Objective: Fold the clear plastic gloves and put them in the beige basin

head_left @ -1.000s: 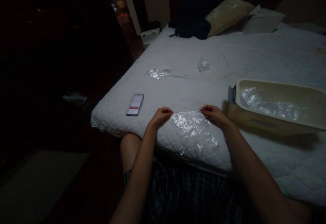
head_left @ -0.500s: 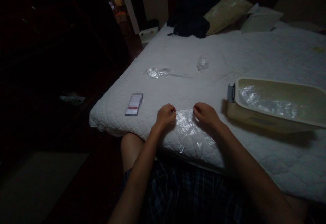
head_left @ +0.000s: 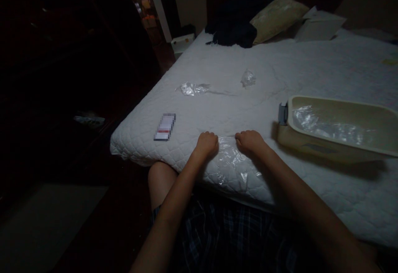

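Observation:
A clear plastic bag (head_left: 230,157) lies spread over the near edge of the bed, its upper edge stretched between my hands. My left hand (head_left: 207,144) is closed on the upper left corner, knuckles up. Opposite it, my right hand (head_left: 248,139) grips the upper right corner with curled fingers. The fingertips of both hands are mostly hidden beneath the knuckles. The lower part of the bag is wrinkled and shiny, resting on the quilted cover.
On the right stands a beige plastic bin (head_left: 329,144) with a grey latch and clear plastic inside. A phone (head_left: 165,127) lies to the left. Farther back are a crumpled clear bag (head_left: 192,88) and another (head_left: 248,78). A pillow (head_left: 280,16) and dark cloth (head_left: 239,16) lie at the bed's head.
My left hand has shifted slightly right and down, and its fingers have curled over. My right hand has turned knuckles up and lowered a little. The bag stays between them.

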Motion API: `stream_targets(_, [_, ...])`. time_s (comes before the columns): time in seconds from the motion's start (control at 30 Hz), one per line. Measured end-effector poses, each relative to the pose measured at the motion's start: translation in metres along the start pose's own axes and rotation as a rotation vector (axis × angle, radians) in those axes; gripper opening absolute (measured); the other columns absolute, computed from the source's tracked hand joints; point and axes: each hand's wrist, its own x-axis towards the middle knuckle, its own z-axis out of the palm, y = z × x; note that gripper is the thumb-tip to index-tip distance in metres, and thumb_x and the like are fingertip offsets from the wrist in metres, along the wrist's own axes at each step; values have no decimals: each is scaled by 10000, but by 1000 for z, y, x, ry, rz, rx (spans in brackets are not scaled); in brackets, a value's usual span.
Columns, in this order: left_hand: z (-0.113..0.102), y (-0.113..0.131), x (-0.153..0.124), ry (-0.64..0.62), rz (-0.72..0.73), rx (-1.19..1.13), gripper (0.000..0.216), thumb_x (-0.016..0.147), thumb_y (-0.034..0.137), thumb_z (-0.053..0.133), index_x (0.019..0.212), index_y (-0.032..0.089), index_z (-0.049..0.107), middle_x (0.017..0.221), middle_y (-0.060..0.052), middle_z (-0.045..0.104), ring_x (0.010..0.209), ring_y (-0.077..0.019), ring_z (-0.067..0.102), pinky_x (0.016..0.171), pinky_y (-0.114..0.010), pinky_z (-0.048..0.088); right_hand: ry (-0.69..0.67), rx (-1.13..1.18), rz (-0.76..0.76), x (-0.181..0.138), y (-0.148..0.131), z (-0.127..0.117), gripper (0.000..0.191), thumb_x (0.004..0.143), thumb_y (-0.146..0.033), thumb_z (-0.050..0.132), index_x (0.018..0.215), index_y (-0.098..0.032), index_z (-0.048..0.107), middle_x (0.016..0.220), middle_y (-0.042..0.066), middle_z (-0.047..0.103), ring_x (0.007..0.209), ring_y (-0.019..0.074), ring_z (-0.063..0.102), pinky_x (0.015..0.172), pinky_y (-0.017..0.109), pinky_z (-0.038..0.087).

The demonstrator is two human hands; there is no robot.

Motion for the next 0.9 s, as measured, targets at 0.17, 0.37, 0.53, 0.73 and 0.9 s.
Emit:
stream_targets(0.17, [-9,-12,-15,205,-198,-274,197,782,192,400,746,160,591,795,-78,583,763,-179,524,686,-285,377,116,397,73,-11,36,5,206,789,-237,422,769,-172,616,780,102,640,698,187,559,604,279,367])
stream_targets(0.37, [-11,-24,-34,75,-584,-914,143,725,239,472,651,147,552,578,-16,537,509,-115,494,498,-236,348,72,1026,269,-31,69,19,170,702,-327,583,652,-164,588,620,56,584,532,131,493,466,245,358])
stream_targets(0.53, [-8,-13,-32,-81,-620,-1321,140,694,268,554,712,131,538,580,2,543,366,-55,426,371,-193,271,-41,1351,348,-37,56,31,275,654,-395,647,750,-151,567,595,9,541,446,72,435,392,203,300])
stream_targets(0.73, [3,-13,-18,112,-606,-1386,169,623,144,580,781,138,518,535,53,491,356,-44,413,352,-170,283,31,1436,340,-32,37,32,274,646,-381,662,777,-172,544,523,-43,468,402,55,386,363,195,254])
stream_targets(0.9, [5,-34,-10,222,-581,-1338,122,631,157,585,734,143,521,548,48,497,396,-48,446,380,-172,325,34,1500,326,-29,29,29,290,670,-406,652,824,-178,563,541,-37,471,431,64,400,379,204,265])
